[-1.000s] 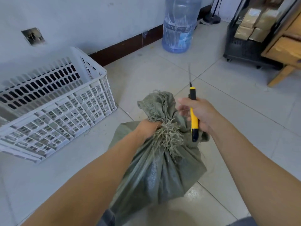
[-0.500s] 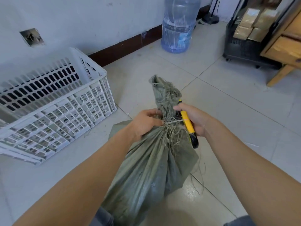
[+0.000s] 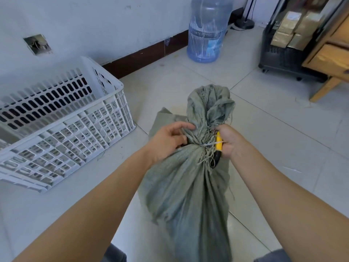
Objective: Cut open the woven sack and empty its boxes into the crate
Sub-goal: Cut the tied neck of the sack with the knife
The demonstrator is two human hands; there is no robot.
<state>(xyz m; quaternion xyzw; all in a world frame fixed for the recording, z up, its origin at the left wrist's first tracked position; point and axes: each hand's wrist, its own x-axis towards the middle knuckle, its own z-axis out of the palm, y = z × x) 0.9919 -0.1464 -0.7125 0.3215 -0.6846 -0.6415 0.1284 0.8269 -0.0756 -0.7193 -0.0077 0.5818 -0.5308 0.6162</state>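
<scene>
the sack (image 3: 188, 186) stands on the floor (image 3: 273, 140), right of the white crate (image 3: 62, 118). since half a second ago its top has fluffed wider. the left hand (image 3: 170, 140) still grips the neck. the right hand (image 3: 229, 140), clamped on the yellow knife (image 3: 219, 143), has tucked it closer behind the tie (image 3: 209, 144).

Bare forearms (image 3: 105, 195), grey-blue trousers (image 3: 115, 254)

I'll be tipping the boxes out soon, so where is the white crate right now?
In the head view the white crate sits on the floor at the left, near the wall, just left of the woven sack.
</scene>
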